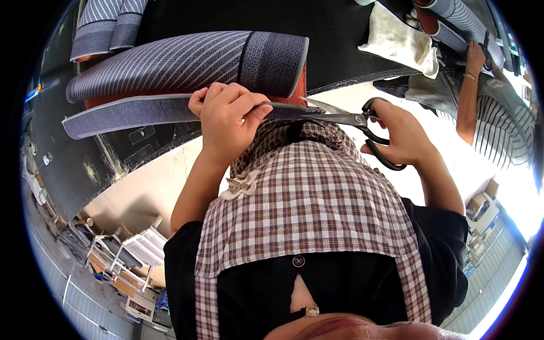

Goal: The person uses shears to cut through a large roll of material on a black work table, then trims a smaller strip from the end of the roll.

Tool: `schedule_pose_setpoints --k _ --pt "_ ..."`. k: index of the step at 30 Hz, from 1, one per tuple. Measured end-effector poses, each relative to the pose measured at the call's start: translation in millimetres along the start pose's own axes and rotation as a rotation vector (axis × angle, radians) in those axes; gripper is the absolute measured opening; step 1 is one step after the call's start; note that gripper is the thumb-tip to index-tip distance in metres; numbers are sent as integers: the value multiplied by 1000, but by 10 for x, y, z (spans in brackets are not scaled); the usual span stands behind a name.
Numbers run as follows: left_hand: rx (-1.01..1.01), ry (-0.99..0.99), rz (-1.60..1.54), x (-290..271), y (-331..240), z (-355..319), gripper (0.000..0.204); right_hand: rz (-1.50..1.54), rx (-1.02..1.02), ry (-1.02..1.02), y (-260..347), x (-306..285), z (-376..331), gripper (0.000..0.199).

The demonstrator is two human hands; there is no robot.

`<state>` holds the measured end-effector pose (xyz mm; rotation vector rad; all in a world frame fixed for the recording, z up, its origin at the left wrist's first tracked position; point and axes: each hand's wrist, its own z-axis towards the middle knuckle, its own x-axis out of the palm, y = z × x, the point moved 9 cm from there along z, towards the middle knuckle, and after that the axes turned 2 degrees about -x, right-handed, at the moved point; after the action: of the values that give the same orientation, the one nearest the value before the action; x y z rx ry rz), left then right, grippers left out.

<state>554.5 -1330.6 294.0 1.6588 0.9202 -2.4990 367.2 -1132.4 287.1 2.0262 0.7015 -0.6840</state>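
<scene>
A grey-blue mat (170,65) with pale slanting stripes and an orange-red underside lies folded over on itself at the black table's near edge. My left hand (226,122) pinches the rim of its lower layer (124,115), fingers closed over the edge. My right hand (405,133) holds black-handled scissors (357,119), with thumb and fingers through the loops. Their blades are spread apart and point left at the mat's right end, close to the rim. Whether the blades touch the mat I cannot tell. A checked apron (317,198) hangs right below both hands.
More rolled mats (99,31) lie at the table's far left. A white cloth (399,42) rests on the black table (334,54) toward the right. Beyond it, a co-worker's arm (468,96) reaches to another rolled mat (459,20). A white metal rack (141,255) stands lower left.
</scene>
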Motion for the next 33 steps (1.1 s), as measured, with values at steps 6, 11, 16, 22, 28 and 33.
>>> schedule_pose_setpoints --k 6,11,16,22,28,33 --pt "1 20 -34 20 34 88 12 -66 -17 -87 -74 43 -112 63" --pt "7 26 -28 29 47 104 13 -134 -31 -141 -20 -5 -120 59" --pt "9 18 -26 22 39 95 13 -164 -71 -170 39 -8 -103 57" --pt "15 3 -23 6 30 77 13 -178 -53 -187 21 -49 -141 56" --pt "14 -11 -6 4 20 59 13 -222 -71 -181 38 -37 -128 57" --pt "23 -14 4 -25 12 57 15 -176 -42 -157 33 -25 -115 59"
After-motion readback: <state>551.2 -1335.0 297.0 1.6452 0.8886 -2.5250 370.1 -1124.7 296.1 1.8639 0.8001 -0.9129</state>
